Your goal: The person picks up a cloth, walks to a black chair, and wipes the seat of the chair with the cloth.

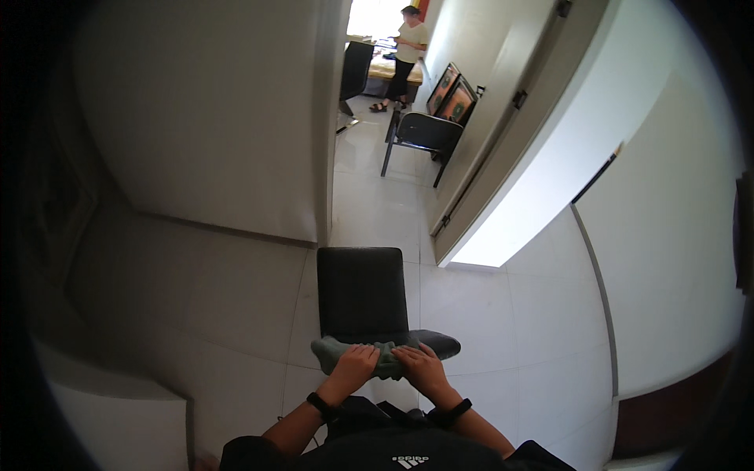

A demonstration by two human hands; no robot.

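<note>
A bunched green cloth (330, 352) stretches sideways in front of me, held in both hands. My left hand (355, 365) grips its middle part, leaving a rounded end sticking out to the left. On the right portion, my right hand (419, 366) lies with fingers over the folds. The thumbs and the underside of the cloth are hidden. Just beyond the cloth stands a black padded chair (362, 291), its lower part partly covered by the cloth and hands. Whether the cloth touches the chair, I cannot tell.
An open doorway with a white door frame (471, 235) lies ahead. Through it are a black folding-type chair (429, 130), framed pictures (459, 101) against the wall, and a standing person (409, 47) beside a bed or table. A white cabinet-like block (123, 430) is at lower left.
</note>
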